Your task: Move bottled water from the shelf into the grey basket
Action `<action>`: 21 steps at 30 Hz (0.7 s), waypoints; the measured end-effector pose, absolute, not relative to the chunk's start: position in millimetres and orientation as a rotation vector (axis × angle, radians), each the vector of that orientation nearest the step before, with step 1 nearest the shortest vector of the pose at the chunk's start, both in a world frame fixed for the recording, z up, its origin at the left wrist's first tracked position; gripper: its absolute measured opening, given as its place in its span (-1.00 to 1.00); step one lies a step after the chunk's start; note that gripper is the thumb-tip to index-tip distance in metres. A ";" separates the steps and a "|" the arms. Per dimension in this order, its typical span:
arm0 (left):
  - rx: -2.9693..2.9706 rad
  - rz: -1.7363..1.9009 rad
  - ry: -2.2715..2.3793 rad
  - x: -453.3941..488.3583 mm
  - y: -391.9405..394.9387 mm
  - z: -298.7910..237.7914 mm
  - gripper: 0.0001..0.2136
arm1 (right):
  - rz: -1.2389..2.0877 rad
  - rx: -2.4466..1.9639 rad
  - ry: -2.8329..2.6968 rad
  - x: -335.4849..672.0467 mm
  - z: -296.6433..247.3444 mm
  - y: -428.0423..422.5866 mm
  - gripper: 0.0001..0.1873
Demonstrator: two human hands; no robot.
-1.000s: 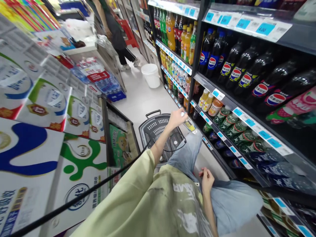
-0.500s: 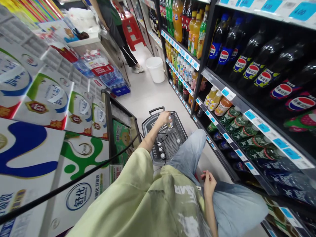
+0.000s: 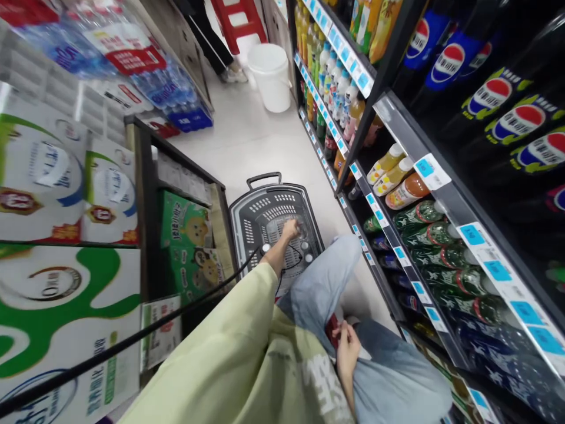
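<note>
My left hand point(image 3: 290, 228) is down inside a grey plastic shopping basket point(image 3: 273, 191) on the floor, its fingers closed round a small clear bottle point(image 3: 302, 224) that is blurred and mostly hidden. Several clear containers with white caps point(image 3: 309, 258) lie around it in the basket. A thin black cable point(image 3: 247, 263) crosses over the basket near that arm. Between my knees, my right hand point(image 3: 348, 343) has bent fingers, thumb against them, and nothing visible in its grasp. Just behind it is a red object point(image 3: 332, 331), largely covered by my jeans.
Shelves of drinks with a price-tagged edge point(image 3: 485, 262) run along the right. Stacked cartons point(image 3: 66, 294) and a dark wooden rack point(image 3: 176, 165) line the left. Ahead stand a white bucket point(image 3: 270, 76), packs of bottled water point(image 3: 163, 82), a red stool point(image 3: 241, 23) and a person's legs point(image 3: 212, 41).
My left hand has gone from above the basket's far right side down into it with the bottle. The view has moved forward and lower; my right hand stays by my knees.
</note>
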State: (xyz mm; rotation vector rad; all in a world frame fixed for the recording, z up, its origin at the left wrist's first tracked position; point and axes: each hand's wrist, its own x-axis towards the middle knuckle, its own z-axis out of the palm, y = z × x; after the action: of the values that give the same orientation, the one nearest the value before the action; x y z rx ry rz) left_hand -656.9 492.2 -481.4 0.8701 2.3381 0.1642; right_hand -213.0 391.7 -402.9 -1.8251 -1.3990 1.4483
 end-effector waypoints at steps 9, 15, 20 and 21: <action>0.737 0.153 2.321 -625.5 502.8 -555.4 -0.62 | 1.505 -2.009 -1.539 -223.5 -396.9 397.5 -0.23; 0.776 0.136 2.278 -619.9 513.3 -577.7 -0.68 | 1.502 -2.029 -1.532 -224.3 -401.8 397.7 -0.30; 0.764 0.112 2.252 -619.7 519.4 -579.2 -0.71 | 1.515 -2.055 -1.470 -223.4 -404.0 395.7 -0.31; 0.756 0.110 2.248 -620.6 521.2 -577.4 -0.71 | 1.516 -2.048 -1.468 -223.0 -405.0 395.6 -0.31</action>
State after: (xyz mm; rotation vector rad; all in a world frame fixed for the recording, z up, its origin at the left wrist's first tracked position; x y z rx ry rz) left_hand -620.6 521.2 -577.4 0.7562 2.2483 0.1102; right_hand -223.0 395.6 -405.0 -2.0476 -1.4683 1.5160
